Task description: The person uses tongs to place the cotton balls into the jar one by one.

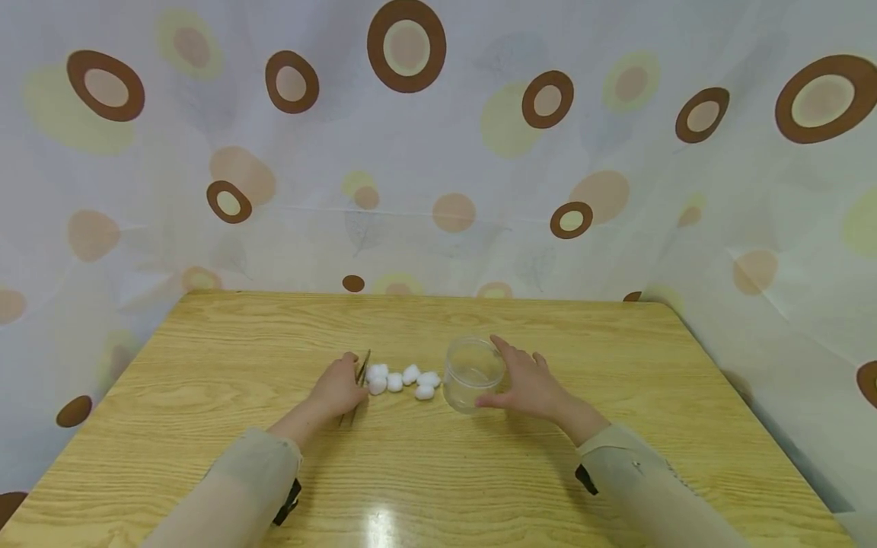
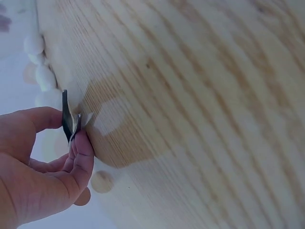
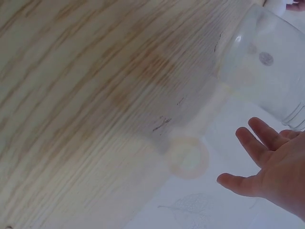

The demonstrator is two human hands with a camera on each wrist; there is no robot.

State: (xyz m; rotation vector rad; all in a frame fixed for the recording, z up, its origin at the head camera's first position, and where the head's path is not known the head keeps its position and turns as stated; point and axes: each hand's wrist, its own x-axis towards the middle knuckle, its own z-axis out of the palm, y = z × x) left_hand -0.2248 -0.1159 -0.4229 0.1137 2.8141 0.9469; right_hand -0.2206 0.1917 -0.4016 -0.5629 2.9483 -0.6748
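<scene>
At the left of the group, my left hand (image 1: 337, 387) pinches a pair of dark metal tweezers (image 2: 66, 114) between thumb and fingers, their two legs slanting over the table. Just right of the tweezers lie several white cotton balls (image 1: 395, 382) in a loose row. A clear, round, lidless jar (image 1: 462, 390) stands upright at the right end of that row, with no contents showing. My right hand (image 1: 526, 384) spans its right side, thumb at the near wall and index finger at the far rim. The other fingers (image 3: 252, 145) spread away from the jar.
Both hands work over a wood-grain table (image 1: 438, 472). A white cloth with brown and yellow circles (image 1: 452, 152) hangs behind and at both sides of it. Dark straps (image 1: 289, 502) show at the wrists under pale sleeves.
</scene>
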